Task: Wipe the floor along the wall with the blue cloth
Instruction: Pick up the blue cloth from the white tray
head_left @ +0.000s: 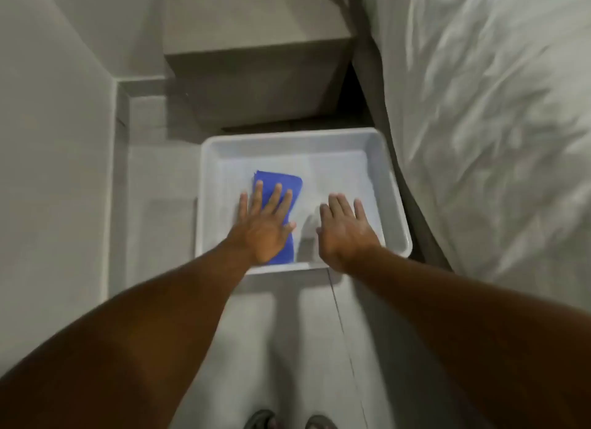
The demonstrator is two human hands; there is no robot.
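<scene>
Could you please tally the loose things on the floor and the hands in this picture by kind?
Folded blue cloth: 1
Shallow white plastic tray: 1
Hands, both spread flat over the tray: 2, left hand over the cloth, right hand empty
Total: 4

Count of what is in view, kind by kind

Two hands, left point(265, 227) and right point(345, 230); one blue cloth point(287, 182); one white tray point(367, 140); one grey cabinet point(256, 77); one bed point(495, 125); two shoe tips point(260, 419) (cut off at the bottom edge).
</scene>
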